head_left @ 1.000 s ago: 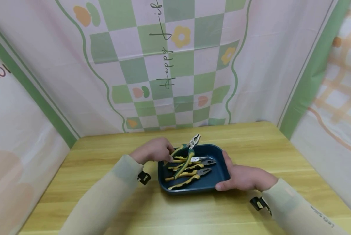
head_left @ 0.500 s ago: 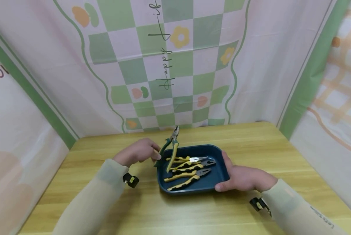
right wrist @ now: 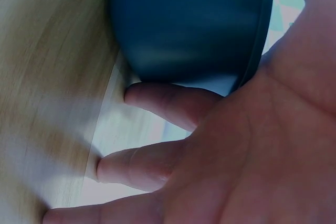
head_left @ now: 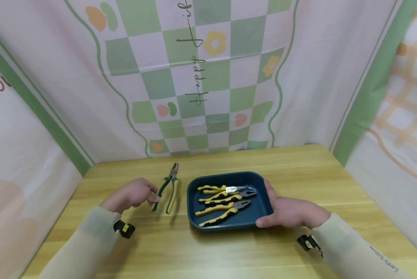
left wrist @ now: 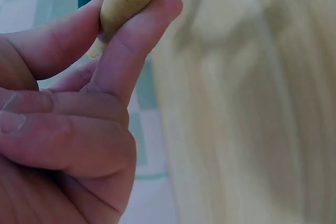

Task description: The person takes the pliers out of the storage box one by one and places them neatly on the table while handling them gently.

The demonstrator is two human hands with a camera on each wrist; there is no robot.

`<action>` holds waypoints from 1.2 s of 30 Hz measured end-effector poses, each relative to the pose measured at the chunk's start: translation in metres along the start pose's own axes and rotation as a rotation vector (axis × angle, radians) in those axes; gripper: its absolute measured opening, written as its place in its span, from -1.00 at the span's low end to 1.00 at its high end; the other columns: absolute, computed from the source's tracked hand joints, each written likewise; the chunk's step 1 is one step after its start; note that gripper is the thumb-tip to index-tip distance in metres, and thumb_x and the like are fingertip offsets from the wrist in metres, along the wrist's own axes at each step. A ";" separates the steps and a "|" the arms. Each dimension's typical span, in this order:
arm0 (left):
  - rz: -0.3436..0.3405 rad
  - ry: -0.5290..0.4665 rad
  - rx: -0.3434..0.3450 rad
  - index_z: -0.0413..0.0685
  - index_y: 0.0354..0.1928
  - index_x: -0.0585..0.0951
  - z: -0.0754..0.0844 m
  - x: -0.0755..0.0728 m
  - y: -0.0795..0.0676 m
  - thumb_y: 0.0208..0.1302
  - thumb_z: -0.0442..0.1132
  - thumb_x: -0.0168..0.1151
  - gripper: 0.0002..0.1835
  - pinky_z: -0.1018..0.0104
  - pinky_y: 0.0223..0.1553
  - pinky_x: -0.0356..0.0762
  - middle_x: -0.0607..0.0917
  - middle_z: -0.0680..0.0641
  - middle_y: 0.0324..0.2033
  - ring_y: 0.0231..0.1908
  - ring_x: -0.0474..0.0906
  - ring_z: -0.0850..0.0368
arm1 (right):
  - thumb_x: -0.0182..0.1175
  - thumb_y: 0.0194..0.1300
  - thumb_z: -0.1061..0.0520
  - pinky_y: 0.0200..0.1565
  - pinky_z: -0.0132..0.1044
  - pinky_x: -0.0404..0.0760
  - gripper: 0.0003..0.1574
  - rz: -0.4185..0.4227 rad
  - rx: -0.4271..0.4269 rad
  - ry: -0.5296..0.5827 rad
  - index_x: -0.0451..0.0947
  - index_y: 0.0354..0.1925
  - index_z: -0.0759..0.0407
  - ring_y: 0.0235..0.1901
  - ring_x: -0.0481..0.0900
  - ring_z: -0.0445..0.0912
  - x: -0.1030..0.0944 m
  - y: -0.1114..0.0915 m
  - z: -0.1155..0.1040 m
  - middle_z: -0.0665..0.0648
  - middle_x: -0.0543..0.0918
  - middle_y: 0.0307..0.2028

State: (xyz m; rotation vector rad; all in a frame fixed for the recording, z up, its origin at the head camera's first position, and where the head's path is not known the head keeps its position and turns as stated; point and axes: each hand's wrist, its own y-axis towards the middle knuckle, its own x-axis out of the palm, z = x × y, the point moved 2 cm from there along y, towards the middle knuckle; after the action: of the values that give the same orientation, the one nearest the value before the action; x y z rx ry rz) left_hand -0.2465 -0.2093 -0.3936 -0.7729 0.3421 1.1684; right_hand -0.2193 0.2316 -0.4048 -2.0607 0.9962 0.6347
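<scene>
Holding green-and-yellow pliers (head_left: 173, 188) off to the left of the blue tray (head_left: 225, 227)

At the far left, the left hand (head_left: 135, 193) pinches one handle of the pliers between thumb and index finger, near the handle's end; the left wrist view shows the other fingers folded in toward the palm. The handles stand splayed, with the head pointing away from the person, toward the curtain (head_left: 213, 83). The free handle hangs over the counter (head_left: 159, 252); whether its tip touches the wood I cannot tell.

The step in hand looks like setting this pair down outside the tray. If so, the next move calls for lowering both handles and the head flat onto the wood, then loosening the pinch so that the pliers do not swing round on the one held handle.

Further right sits the tray, well apart from the held pair. In it lie three yellow-handled pliers (head_left: 242, 204), close together, their heads pointing right.

At the tray's right end, the right hand (head_left: 288, 209) rests spread against the side, thumb at the near corner; its wrist view shows straight, parted fingers reaching down to the counter. It seems to be bracing the tray, and holding that pose should suffice.
</scene>
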 end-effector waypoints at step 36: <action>0.180 0.684 -0.138 -0.02 -0.67 0.56 -0.003 0.048 -0.026 0.14 0.06 0.47 -0.57 0.24 -0.59 0.39 0.55 0.00 -0.62 -0.60 0.44 0.12 | 0.44 0.11 -0.33 0.27 0.22 0.19 0.73 0.015 -0.020 0.013 -0.71 0.46 0.31 0.15 0.40 0.21 0.002 -0.002 0.000 0.69 -0.11 0.40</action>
State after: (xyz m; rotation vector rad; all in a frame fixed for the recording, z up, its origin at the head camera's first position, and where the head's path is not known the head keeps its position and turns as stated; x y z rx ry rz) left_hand -0.2041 -0.1829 -0.4163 -1.2782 0.9186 1.0728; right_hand -0.2160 0.2312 -0.4053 -2.0786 1.0179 0.6426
